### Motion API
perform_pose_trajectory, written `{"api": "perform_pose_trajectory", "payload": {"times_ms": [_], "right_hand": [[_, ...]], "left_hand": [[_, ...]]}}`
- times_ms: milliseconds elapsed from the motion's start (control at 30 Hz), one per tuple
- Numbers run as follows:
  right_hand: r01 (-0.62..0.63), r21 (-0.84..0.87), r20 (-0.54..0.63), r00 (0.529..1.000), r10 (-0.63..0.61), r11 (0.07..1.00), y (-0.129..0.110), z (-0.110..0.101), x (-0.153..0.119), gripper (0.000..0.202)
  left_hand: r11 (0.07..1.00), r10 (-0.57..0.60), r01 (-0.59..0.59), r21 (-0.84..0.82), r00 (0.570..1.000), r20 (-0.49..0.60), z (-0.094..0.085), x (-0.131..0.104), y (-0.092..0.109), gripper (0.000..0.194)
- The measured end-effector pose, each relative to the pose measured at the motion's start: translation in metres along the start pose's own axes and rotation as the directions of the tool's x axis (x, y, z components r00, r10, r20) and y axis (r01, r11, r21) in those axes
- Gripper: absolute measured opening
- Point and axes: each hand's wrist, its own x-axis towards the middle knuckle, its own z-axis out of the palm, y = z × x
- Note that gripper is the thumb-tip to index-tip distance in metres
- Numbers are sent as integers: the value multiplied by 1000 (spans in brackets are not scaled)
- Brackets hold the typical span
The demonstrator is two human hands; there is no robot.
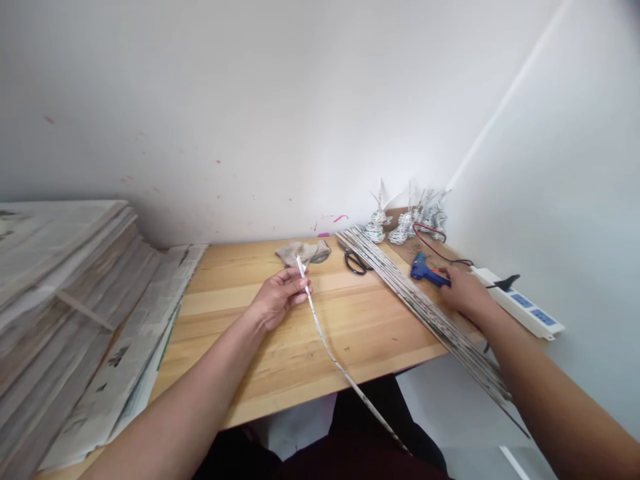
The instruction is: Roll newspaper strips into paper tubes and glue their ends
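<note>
My left hand (283, 295) pinches a thin rolled newspaper tube (326, 347) close to its upper end. From there the tube bends down over the table's front edge towards my lap. Over on the right, my right hand (461, 288) is wrapped round the handle of a blue glue gun (425, 270), whose nozzle end points left. A bundle of newspaper tubes (400, 280) lies slantwise between my hands, its near end sticking out past the table edge. Black-handled scissors (356, 262) rest beside the bundle, and a crumpled cloth (303, 252) is just beyond my left hand.
Tall stacks of newspaper (65, 280) stand on the left of the wooden table (240, 373). Several small woven paper figures (399, 230) sit at the back right. A white power strip (520, 303) with a black plug runs along the right wall, near a red cord (435, 241).
</note>
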Motion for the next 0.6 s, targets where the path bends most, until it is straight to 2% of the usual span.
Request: {"api": "perform_pose_trajectory", "payload": {"times_ms": [100, 233, 333, 467, 600], "right_hand": [[-75, -67, 106, 991, 81, 995, 9, 1, -5, 57], [-108, -106, 52, 992, 114, 989, -5, 7, -3, 55], [-76, -58, 23, 997, 78, 995, -7, 13, 5, 54], [-3, 116, -121, 992, 17, 993, 1, 12, 13, 57], [78, 196, -329, 944, -10, 978, -11, -17, 1, 39]], "left_hand": [[1000, -2, 2, -1, 1000, 7, 0, -1, -1, 33], [1000, -6, 6, -13, 1000, 6, 2, -2, -1, 34], [1000, -5, 6, -21, 1000, 17, 2, -2, 0, 35], [999, 13, -11, -53, 999, 37, 2, -2, 1, 37], [997, 12, -7, -76, 998, 61, 2, -2, 0, 40]]}}
